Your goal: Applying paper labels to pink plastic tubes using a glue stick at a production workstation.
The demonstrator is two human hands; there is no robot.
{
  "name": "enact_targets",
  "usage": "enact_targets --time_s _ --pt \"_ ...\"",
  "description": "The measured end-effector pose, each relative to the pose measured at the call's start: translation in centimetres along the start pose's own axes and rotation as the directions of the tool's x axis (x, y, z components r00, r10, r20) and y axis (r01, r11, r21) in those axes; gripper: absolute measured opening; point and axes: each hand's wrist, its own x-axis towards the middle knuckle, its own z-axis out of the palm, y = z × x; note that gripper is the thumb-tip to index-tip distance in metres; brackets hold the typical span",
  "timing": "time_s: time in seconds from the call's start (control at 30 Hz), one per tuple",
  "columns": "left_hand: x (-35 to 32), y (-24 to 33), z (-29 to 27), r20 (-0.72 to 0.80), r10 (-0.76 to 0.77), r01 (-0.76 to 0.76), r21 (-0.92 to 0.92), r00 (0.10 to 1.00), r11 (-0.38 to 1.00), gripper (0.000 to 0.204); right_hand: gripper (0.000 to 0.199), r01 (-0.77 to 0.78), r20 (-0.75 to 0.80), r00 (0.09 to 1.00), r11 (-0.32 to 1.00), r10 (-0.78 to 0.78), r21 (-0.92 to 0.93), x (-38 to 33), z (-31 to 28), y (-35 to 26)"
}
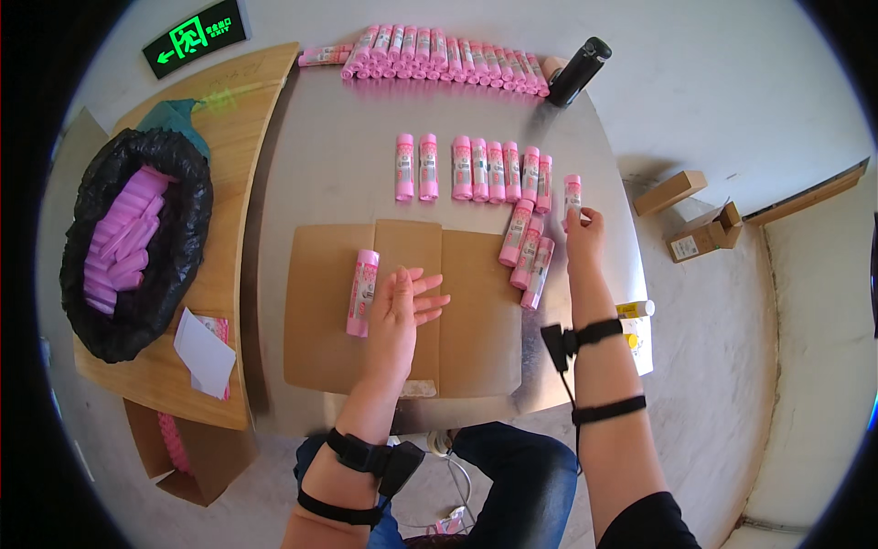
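my left hand (402,306) lies flat and spread on the cardboard sheet (476,311), grip apart, holding nothing; just beside its thumb side lies a single pink tube (362,293), lengthwise on the cardboard, touching or nearly touching the hand, can't tell which; my right hand (585,229) is at the right edge of the counter (329,174), grip clamped on one pink tube (572,195), held upright-ish between fingertips; just left of that hand a small slanted cluster of three pink tubes (528,252) lies partly on the cardboard edge; above them a tidy row of pink tubes (485,169) lies side by side on the bare metal, two of them set a bit apart on the left; far end of the counter has a long packed row of pink tubes (439,53), and a black bottle (578,71) lying tilted at its right end; left of the counter a wooden board (229,119) carries a black bag (137,242) full of purple-pink tubes, with a white paper slip (203,352) near its lower side; an open cardboard box (197,453) sits under the board; small brown boxes (695,220) on the floor to the right, well apart from the counter; black straps on both my forearms.
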Motion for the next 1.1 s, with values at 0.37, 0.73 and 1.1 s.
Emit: enact_targets --time_s 0.37,0.73,1.1 --pt "0.4 -0.1 -0.1 0.001 -0.003 0.003 0.009 1.0 1.0 0.042 0.043 0.206 0.046 0.978 0.925 -0.202 -0.318 -3.4 -1.0 0.7" --pt "0.4 -0.9 0.1 0.068 0.022 -0.022 0.001 0.997 1.0 0.042 0.043 -0.163 0.251 0.951 0.982 0.183 -0.099 -13.0 -4.6 -0.5" --pt "0.1 -1.2 0.4 0.103 -0.03 0.026 0.036 0.994 0.999 0.035 0.059 0.043 0.094 0.996 0.893 -0.001 -0.448 -14.2 -3.2 -1.0"
